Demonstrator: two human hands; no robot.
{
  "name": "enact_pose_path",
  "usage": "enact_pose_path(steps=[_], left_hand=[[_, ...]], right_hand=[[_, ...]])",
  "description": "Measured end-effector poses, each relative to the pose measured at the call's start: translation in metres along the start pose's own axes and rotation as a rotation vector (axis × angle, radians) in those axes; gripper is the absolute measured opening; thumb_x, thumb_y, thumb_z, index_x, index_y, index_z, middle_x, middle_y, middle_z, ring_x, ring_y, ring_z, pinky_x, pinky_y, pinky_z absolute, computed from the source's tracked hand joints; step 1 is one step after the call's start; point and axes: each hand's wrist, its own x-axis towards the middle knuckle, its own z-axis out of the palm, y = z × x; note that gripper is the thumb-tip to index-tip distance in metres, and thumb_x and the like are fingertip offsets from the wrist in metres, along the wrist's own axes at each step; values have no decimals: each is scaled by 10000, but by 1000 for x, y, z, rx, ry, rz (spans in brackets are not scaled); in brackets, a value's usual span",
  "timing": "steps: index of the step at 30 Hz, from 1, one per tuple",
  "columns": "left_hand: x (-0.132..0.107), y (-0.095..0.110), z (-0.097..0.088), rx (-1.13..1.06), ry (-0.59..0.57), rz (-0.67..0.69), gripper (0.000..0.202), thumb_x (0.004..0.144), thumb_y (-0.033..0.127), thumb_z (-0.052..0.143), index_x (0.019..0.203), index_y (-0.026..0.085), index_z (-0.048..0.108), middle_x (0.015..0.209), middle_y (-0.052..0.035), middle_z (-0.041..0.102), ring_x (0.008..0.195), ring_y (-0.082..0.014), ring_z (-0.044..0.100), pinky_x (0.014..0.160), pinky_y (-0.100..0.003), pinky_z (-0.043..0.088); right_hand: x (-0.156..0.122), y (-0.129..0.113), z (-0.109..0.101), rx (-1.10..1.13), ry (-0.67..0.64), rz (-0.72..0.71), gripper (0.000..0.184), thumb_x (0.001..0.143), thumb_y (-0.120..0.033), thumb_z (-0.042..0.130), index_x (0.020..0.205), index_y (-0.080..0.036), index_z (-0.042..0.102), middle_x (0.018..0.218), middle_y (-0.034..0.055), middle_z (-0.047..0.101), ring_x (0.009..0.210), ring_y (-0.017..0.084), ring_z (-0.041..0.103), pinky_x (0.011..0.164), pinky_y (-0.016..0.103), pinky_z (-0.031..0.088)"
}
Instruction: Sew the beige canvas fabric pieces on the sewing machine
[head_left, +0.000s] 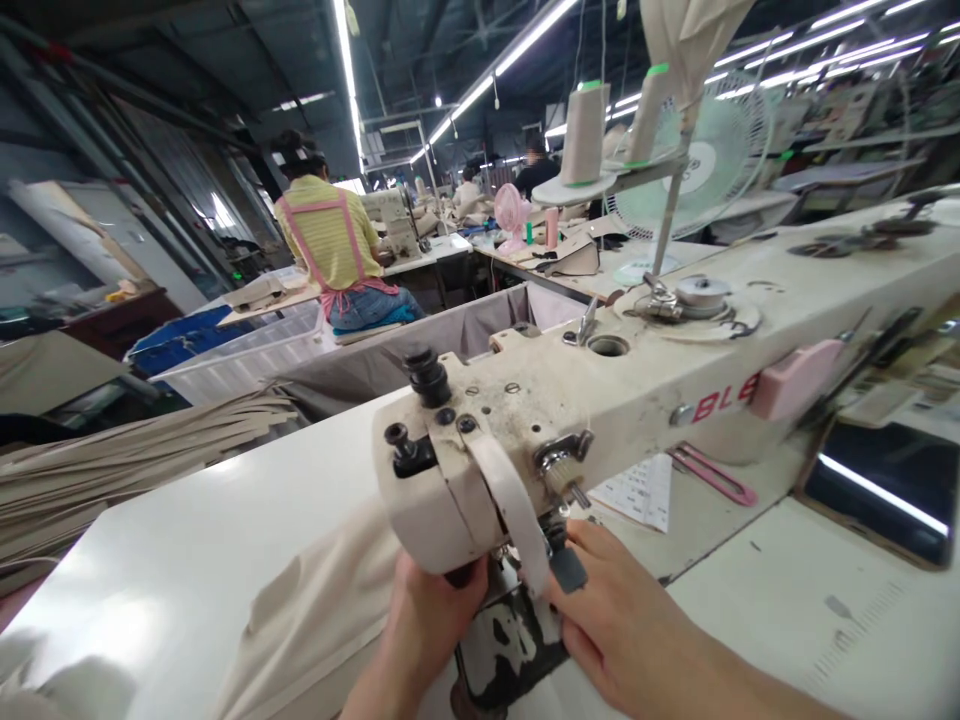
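Note:
A cream sewing machine (645, 390) with red lettering stands on a white table (217, 520). My left hand (431, 620) is tucked under the machine's head, resting on beige fabric (315, 620) that runs beneath the needle area; its fingertips are hidden. My right hand (622, 625) lies beside the presser foot, fingers pressed together near a dark metal part (568, 568) and a beige strip (517, 520) hanging off the head. Whether the right fingers grip anything is unclear.
A stack of beige strips (112, 460) lies at the left. Two thread cones (585, 135) and a fan (712, 160) stand behind the machine. A person in a yellow shirt (330, 240) sits at another station; white bins (240, 355) and a grey cloth trough (420, 345) lie beyond.

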Motion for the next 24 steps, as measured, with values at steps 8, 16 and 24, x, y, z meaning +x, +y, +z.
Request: enact_pose_path(steps=[8,16,24], left_hand=[[-13,13,-14,-131,-126,88,127,713,164,543,634,175,642,662,-38,683,626,-151,616,608,-240,498],[-73,8,-59,-210,-148,-216,221,793,402,607,757,214,497,641,28,515,571,-134,472,542,-227,362],[-107,37,-31,-331,52,-42,252,859,400,558,687,222,506,612,48,500,581,-116,482,575,-198,392]], right_hand=[[-3,-2,0,-31,-9,13,377,766,-3,483,1079,-164,618,1021,94,573,1034,283,450,929,456,392],[-5,2,6,-50,7,40,348,827,8,438,1059,-162,634,1007,114,602,1001,292,523,873,490,442],[-36,-43,17,515,5,217,232,901,-165,475,1062,-207,637,999,76,682,926,222,635,825,356,507]])
